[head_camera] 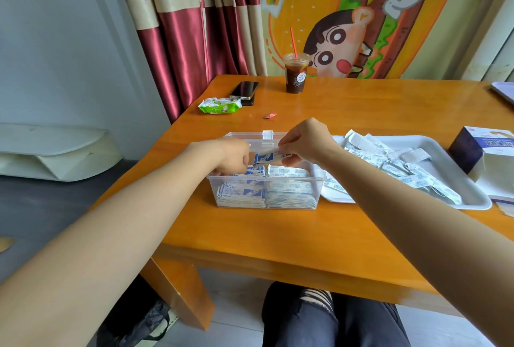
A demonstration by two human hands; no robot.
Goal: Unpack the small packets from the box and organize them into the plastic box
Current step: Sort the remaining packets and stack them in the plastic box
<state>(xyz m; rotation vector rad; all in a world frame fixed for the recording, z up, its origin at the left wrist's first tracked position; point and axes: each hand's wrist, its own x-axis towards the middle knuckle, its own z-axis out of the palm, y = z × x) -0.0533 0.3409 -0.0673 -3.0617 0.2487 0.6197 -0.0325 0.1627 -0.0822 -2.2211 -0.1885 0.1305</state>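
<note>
Clear plastic box [294,177] — blue-white packets [242,193] stacked flat inside.

Both bare forearms reached in, the left from 8 o'clock and the right from 4 o'clock, hands nearly meeting at centre. The left hand [233,155] was turned knuckles-up, fingers curled downward round one end of a packet [271,156]. The right hand [305,141], at 3 o'clock of the left, pinched the other end between thumb and fingertips, wrist bent slightly.
</note>
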